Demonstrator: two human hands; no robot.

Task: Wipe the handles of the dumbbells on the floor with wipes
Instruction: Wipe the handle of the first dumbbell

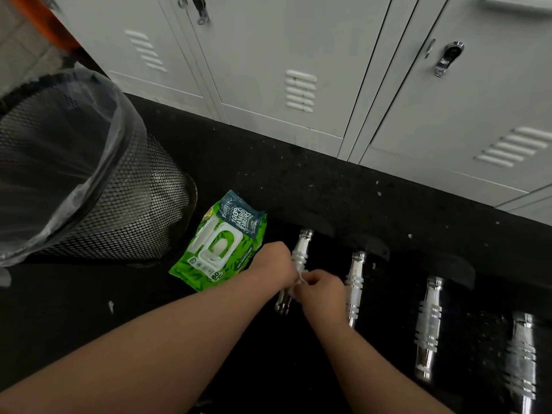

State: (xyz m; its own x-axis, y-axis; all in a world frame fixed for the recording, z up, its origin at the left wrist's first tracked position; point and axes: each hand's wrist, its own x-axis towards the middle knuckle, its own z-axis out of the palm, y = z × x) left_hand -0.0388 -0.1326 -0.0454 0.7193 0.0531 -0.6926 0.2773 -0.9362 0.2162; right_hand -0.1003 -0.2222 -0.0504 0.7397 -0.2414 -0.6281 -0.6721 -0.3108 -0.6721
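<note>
Several dumbbells with chrome handles lie side by side on the black floor. The leftmost handle (301,254) runs under both my hands. My left hand (276,265) and my right hand (321,289) meet over its middle, and both pinch a small white wipe (299,278) against it. The second handle (355,283) lies just right of my right hand. A third handle (428,325) and a fourth handle (521,363) lie farther right. A green pack of wipes (218,243) lies flat on the floor left of my left hand, its white lid closed.
A black mesh waste bin (125,204) with a clear plastic liner stands at the left, close to the pack. Grey metal lockers (298,70) line the wall behind the dumbbells. Small white scraps dot the dark floor (298,189).
</note>
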